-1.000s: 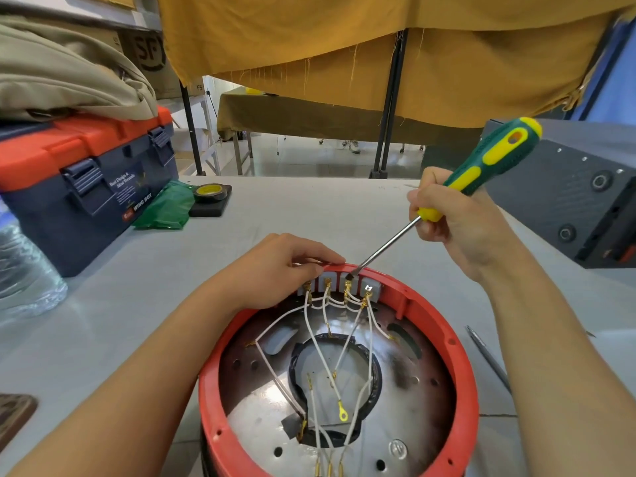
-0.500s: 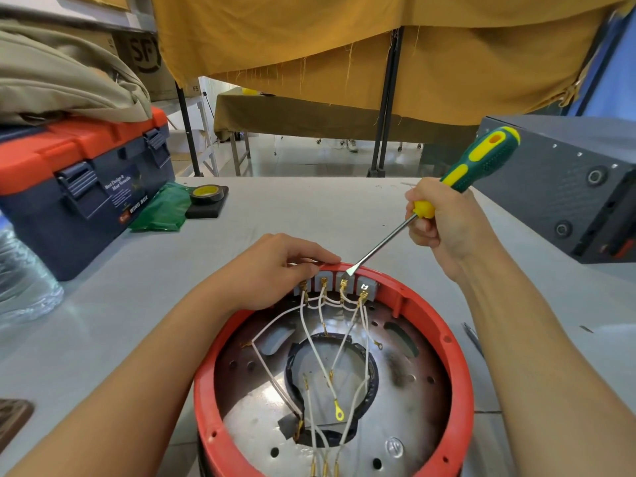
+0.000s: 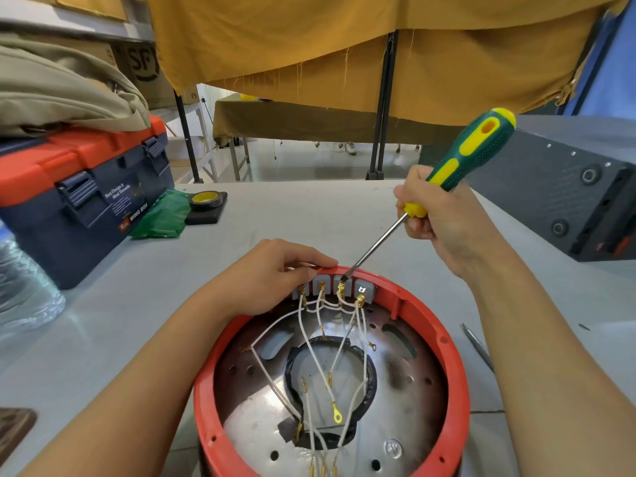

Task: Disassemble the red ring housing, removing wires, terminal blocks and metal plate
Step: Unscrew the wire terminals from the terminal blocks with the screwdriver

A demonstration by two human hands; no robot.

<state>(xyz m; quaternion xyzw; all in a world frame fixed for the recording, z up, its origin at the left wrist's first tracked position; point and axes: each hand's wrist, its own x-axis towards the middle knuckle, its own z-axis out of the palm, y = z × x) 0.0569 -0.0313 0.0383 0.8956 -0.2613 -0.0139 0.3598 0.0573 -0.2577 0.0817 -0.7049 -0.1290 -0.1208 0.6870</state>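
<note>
The red ring housing (image 3: 451, 346) stands on the table in front of me, with a round metal plate (image 3: 395, 421) inside it. White wires (image 3: 344, 342) with gold lugs run across the plate to a row of grey terminal blocks (image 3: 330, 287) at the far rim. My left hand (image 3: 272, 273) grips the far rim beside the blocks. My right hand (image 3: 437, 215) holds a green-and-yellow screwdriver (image 3: 468, 149). Its tip sits on the third terminal block.
A blue-and-orange toolbox (image 3: 82, 187) stands at the left with a beige cloth on it. Near it lie a green bag (image 3: 161, 215) and a tape roll (image 3: 206, 201). A black case (image 3: 564, 187) is at the right, tweezers (image 3: 478, 346) lie right of the housing, a bottle (image 3: 24, 287) far left.
The screwdriver tip has come back down onto the terminal block after lifting slightly. My left hand has stayed on the rim.
</note>
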